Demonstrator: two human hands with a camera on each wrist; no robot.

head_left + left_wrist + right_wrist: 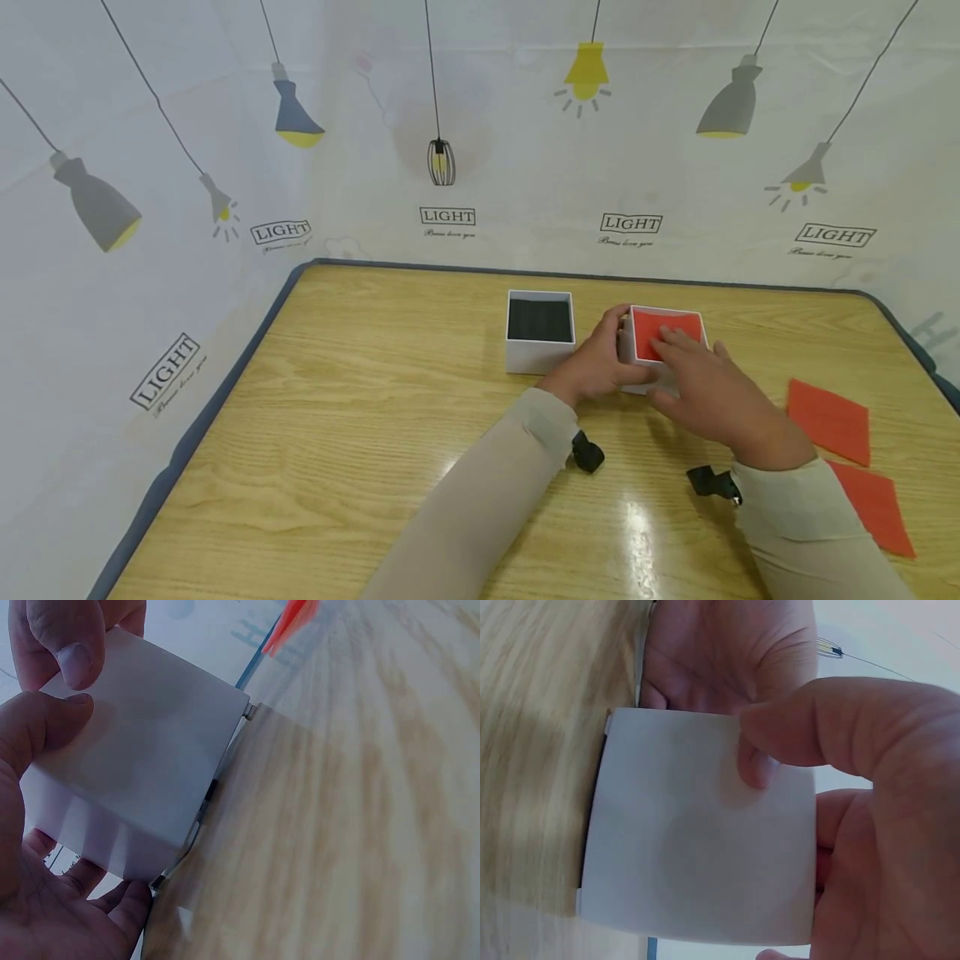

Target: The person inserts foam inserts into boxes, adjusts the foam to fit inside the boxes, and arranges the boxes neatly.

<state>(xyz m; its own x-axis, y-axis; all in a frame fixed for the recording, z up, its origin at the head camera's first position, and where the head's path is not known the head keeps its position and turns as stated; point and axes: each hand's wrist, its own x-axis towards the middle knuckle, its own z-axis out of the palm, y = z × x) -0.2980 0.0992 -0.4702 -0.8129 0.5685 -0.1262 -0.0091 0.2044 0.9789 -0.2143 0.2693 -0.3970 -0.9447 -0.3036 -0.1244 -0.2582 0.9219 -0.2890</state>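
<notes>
A small white box (682, 832) with a folded red cloth (649, 329) in its top stands toward the right of the table. My left hand (596, 367) grips it, thumb across the front wall and fingers along the left side. Over the box, my right hand (708, 383) rests its fingers on the red cloth, and the right thumb reaches to the front edge. In the right wrist view both thumbs lie close together at the top of the front wall. To the left stands a second white box (528, 357) filled with black cloth (540, 321).
Two flat red cloth squares lie on the right of the table: one farther back (828, 421), the other (873, 504) partly behind the right sleeve. A white curtain (510, 167) printed with lamps encloses the table's (360, 375) back and sides.
</notes>
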